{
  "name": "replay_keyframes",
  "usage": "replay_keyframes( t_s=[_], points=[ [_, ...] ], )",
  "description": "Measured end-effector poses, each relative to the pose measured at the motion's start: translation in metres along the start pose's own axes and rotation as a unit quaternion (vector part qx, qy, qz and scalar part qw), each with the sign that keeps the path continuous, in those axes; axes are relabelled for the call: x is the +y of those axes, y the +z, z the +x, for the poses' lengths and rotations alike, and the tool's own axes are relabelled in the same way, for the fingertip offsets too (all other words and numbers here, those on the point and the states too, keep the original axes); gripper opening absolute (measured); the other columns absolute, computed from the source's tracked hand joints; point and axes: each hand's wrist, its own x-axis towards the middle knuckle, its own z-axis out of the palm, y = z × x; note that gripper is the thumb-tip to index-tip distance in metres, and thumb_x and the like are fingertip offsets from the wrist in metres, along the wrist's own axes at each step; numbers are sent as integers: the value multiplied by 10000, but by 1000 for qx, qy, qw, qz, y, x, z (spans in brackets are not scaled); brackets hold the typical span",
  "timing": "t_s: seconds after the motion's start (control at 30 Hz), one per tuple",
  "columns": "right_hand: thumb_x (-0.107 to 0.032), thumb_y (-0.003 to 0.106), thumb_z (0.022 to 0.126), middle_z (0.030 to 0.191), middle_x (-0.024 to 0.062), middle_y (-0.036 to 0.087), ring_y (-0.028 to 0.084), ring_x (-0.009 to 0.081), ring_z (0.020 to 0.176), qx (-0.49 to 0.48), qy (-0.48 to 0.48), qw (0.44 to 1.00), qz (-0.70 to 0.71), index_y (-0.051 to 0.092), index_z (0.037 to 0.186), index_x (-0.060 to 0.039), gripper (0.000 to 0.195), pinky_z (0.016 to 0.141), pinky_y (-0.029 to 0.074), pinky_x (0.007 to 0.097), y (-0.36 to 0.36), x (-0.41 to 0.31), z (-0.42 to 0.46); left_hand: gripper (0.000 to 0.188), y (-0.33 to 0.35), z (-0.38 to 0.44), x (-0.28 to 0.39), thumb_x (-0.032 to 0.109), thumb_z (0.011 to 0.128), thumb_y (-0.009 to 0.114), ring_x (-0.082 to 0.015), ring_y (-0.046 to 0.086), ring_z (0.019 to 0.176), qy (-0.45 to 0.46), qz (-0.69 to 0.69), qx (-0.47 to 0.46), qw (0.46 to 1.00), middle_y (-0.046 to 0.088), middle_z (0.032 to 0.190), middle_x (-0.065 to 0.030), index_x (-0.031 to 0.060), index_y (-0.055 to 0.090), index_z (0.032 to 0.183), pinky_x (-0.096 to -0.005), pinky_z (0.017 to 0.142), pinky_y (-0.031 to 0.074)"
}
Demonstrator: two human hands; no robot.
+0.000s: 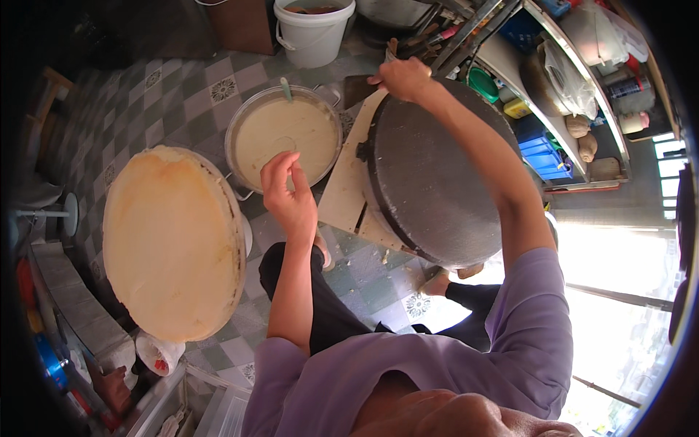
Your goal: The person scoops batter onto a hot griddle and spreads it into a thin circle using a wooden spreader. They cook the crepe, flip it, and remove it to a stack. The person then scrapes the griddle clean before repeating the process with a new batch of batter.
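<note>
My left hand (289, 196), loosely curled with a gap between thumb and fingers, hangs over the near rim of a metal pot (231, 143) of pale batter. Nothing shows in it. A light-coloured handle (286, 87) stands in the batter at the far side. My right hand (407, 79) is shut on a dark, flat scraper (357, 90) at the far left edge of a large round griddle (437, 175). The griddle's dark surface bears a few pale specks. At the left lies a stack of large, thin, round flatbreads (172, 246), browned in patches.
A pale board (347, 188) lies between pot and griddle. Beyond the pot stands a white bucket (314, 35). Shelves (568, 131) with containers and bags line the right side. A small white bin (158, 352) is at the lower left. Crumbs dot the tiled floor (377, 273).
</note>
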Motion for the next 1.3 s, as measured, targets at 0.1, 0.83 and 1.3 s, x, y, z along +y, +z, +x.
replay_keyframes(
  t_s=[0.1,0.83,1.3],
  points=[
    [-281,624,927,1108,52,705,684,285,1007,-15,2,1000,-23,686,1183,-306,265,811,557,421,-18,6,-27,229,-21,4,-10,-76,861,599,-236,622,924,-12,18,23,1000,662,1038,-89,49,677,1036,-323,760,502],
    [-279,525,973,998,156,669,655,329,1002,148,139,957,207,634,1277,-269,323,828,525,470,1,-63,-186,240,-29,0,-41,-56,841,606,-218,633,869,-69,48,2,997,633,968,-85,58,700,1030,-323,724,504],
    [-103,515,883,758,137,652,640,242,669,82,576,672,457,662,1039,-19,231,596,515,368,317,-91,-505,249,-35,-8,-73,-9,866,547,-228,647,928,-156,-15,-28,987,606,1094,-124,23,706,1055,-324,770,589]
  ],
)
